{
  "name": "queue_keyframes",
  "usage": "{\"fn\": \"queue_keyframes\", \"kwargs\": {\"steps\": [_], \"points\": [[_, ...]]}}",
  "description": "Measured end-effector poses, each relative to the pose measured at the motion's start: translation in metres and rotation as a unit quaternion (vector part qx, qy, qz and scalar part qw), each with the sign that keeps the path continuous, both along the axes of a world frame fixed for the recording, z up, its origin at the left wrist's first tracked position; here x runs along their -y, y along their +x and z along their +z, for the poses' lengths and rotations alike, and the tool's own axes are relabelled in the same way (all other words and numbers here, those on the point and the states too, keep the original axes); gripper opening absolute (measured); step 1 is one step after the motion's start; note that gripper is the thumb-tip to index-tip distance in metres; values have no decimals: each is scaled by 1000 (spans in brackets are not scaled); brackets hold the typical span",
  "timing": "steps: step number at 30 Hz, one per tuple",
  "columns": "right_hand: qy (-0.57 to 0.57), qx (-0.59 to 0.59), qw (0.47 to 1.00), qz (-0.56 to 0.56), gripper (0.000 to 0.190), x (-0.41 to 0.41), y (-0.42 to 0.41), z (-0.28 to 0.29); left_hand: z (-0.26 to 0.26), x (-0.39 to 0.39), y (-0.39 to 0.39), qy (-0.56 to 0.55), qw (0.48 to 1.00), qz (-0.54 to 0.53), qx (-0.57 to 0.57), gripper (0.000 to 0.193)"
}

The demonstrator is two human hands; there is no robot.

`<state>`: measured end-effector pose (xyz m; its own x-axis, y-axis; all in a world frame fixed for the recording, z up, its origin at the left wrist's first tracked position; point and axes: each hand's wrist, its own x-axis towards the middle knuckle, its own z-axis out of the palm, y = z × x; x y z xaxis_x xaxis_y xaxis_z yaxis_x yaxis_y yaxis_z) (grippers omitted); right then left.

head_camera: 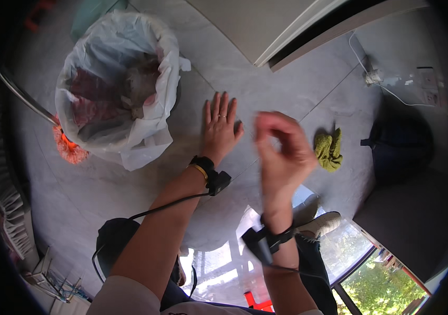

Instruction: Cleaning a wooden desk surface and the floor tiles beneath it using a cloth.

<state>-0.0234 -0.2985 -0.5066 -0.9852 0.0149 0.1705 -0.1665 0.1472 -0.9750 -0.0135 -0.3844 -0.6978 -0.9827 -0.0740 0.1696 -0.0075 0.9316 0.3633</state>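
Note:
My left hand (221,128) lies flat on the grey tiled floor (224,212), fingers apart, right of a waste bin lined with a white plastic bag (145,145). Reddish and brownish refuse lies inside the bin. My right hand (285,153) is to the right, blurred by motion, its fingers curled towards the thumb in a ring; whether it pinches something small I cannot tell. Just right of it a crumpled olive-green cloth (328,151) rests on the floor. Both wrists carry black strapped devices with cables.
An orange fluffy mop or duster head (70,147) with a metal pole (29,96) is left of the bin. A pale cabinet corner (247,35) juts in at the top. At right are a dark bag (403,147) and a white cable (401,98). A shoe (322,223) stands lower right.

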Motion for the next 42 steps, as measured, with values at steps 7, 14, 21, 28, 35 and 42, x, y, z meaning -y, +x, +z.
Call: {"fn": "queue_keyframes", "kwargs": {"steps": [7,14,21,28,35,42], "points": [[-6,-189,967,171,19,122,-4,14,-1,-10,-9,-2,1000,0,4,63],[-2,-233,963,133,37,128,-5,2,-1,-8,-7,-16,1000,-2,9,64],[37,-47,998,-1,37,55,-5,-16,-13,10,-2,182,983,39,1,60],[507,0,861,24,50,-95,2,-171,3,-13,-10,8,1000,-2,-1,63],[459,5,881,119,46,-131,62,-172,-4,0,-5,-21,1000,1,5,63],[452,52,890,25,46,-164,39,-167,0,-9,-7,-20,1000,4,1,61]]}}
